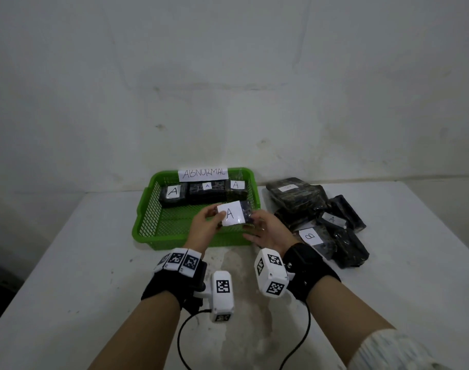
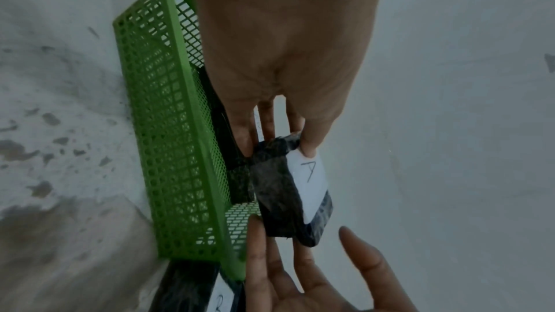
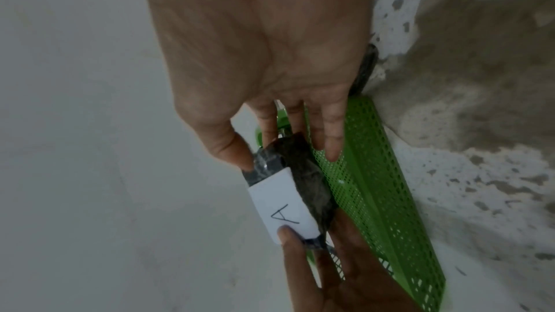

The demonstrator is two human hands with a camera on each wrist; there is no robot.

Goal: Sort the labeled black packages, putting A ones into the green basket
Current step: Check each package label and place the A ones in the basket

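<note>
Two hands: left hand (image 1: 204,228) and right hand (image 1: 268,227) share one black plastic-wrapped package with a white paper label marked A (image 1: 234,214), held above the near right part of the green perforated plastic basket (image 1: 145,222).
Left grip: thumb (image 2: 311,145) on the label's end, fingers curled behind the pack, clamped on it.
Right grip: thumb (image 3: 232,148) and fingers closed on the opposite, unlabelled end, so it too is clamped on the pack; little finger straight and free.
Basket contents: three black A-labelled packs (image 1: 203,192) in a row along the far wall, under a white paper sign reading ABNORMAL (image 1: 203,174).
Open room in basket: green mesh floor bare from the row of packs to the near rim, widest on the left.
Basket edges: near rim lies just beyond the wrists; right rim stands near the unsorted pile.
Unsorted pile: heap of black wrapped packs (image 1: 318,217) on the white stained worktop (image 1: 67,263) right of the basket; one label reads B (image 1: 310,236), another A (image 1: 331,219).
Worktop edges: far edge meets the grey wall; left edge slants toward the near corner.
</note>
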